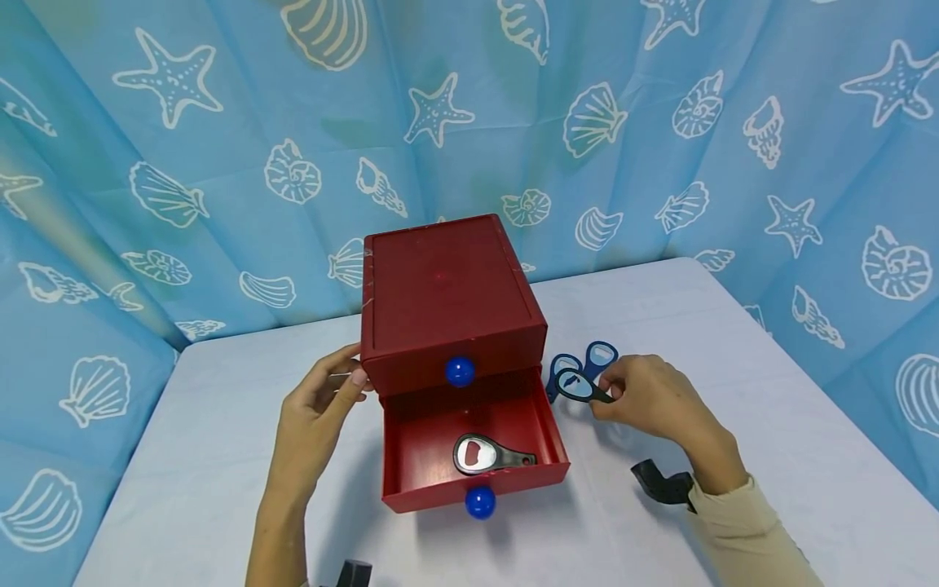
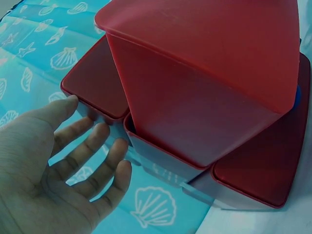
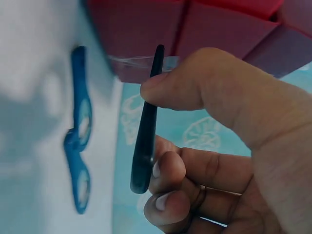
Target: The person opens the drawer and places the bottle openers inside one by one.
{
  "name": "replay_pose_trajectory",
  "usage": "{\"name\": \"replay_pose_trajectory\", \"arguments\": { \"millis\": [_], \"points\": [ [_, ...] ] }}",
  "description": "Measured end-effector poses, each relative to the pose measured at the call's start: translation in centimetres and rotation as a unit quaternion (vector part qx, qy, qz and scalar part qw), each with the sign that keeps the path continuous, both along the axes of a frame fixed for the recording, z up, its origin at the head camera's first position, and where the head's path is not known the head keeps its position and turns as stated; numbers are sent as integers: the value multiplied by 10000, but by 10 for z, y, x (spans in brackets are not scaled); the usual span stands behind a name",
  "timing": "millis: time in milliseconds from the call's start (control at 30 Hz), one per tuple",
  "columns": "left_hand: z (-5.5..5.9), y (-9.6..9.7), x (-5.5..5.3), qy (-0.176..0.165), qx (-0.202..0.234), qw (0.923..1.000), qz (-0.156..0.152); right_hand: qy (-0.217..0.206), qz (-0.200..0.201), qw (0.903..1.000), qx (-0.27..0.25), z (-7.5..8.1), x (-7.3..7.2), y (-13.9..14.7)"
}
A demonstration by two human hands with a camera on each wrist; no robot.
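A red two-drawer cabinet (image 1: 440, 285) stands on the table with its lower drawer (image 1: 411, 465) pulled out. Inside that drawer lies a black bottle opener (image 1: 478, 454). My left hand (image 1: 317, 408) is at the cabinet's left side, its fingers loosely bent in the left wrist view and nothing in its grasp. Right of the cabinet, my right hand (image 1: 656, 399) pinches a second black bottle opener (image 1: 575, 384) by its handle, between thumb and fingers. Beneath and behind it, two blue bottle openers (image 1: 601, 355) lie on the table, partly overlapped by the held one.
Blue round knobs (image 1: 460, 372) stick out from the drawer fronts. A white cloth (image 1: 734, 350) covers the table. Behind it hangs a blue curtain (image 1: 469, 147) with seashell and starfish prints. Black camera mounts (image 1: 663, 483) show by both wrists.
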State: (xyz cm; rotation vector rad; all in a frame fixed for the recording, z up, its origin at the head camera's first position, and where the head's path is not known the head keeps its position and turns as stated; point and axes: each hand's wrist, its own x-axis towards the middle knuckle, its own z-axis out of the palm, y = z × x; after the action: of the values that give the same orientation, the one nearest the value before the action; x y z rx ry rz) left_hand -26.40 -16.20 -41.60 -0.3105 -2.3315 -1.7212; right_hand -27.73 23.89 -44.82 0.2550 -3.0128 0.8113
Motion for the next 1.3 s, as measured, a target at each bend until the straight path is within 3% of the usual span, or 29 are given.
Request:
{"name": "replay_pose_trajectory", "arguments": {
  "millis": [300, 700, 1100, 1300],
  "points": [
    [-2, -1, -1, 30, 17, 10000, -13, 398, 113, 9991, -127, 25, 16, -4],
    [-2, -1, 0, -9, -46, 10000, 49, 800, 406, 9960, -42, 43, 31, -7],
    [-2, 1, 0, -44, -125, 9999, 72, 1441, 823, 9860, -157, 54, 45, -13],
    [-2, 0, 0, 24, -120, 9999, -5, 1410, 954, 9852, -179, 57, 49, -24]
  ]
}}
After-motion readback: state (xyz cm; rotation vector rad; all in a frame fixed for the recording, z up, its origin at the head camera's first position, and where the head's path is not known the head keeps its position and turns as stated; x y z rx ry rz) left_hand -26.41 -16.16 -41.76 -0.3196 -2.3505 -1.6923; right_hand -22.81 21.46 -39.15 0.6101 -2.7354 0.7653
